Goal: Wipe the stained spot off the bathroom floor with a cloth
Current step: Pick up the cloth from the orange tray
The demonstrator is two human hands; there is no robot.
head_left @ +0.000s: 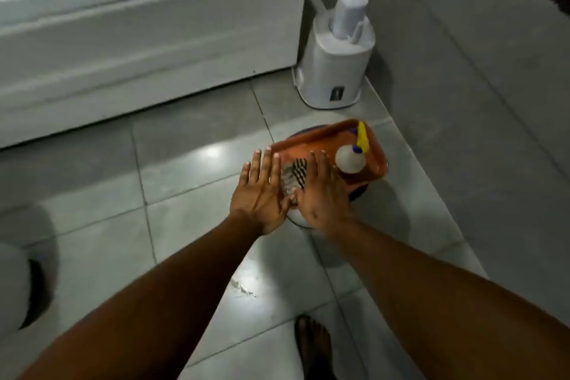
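Note:
A whitish stained spot (243,287) marks the grey tiled floor between my forearms, near my foot. Ahead on the floor stands an orange tray (320,136) holding a striped black-and-white cloth (294,174) and a white spray bottle (350,159) with a yellow and purple nozzle. My left hand (262,194) and my right hand (322,194) are both stretched out flat above the tray's near end, fingers spread, holding nothing. The cloth shows in the gap between the two hands, partly hidden by them.
A white bathtub panel (138,49) runs along the far left. A white toilet brush holder (336,58) stands in the corner by the grey wall (462,71). A white toilet edge (12,284) sits at the left. My bare foot (313,345) is at the bottom.

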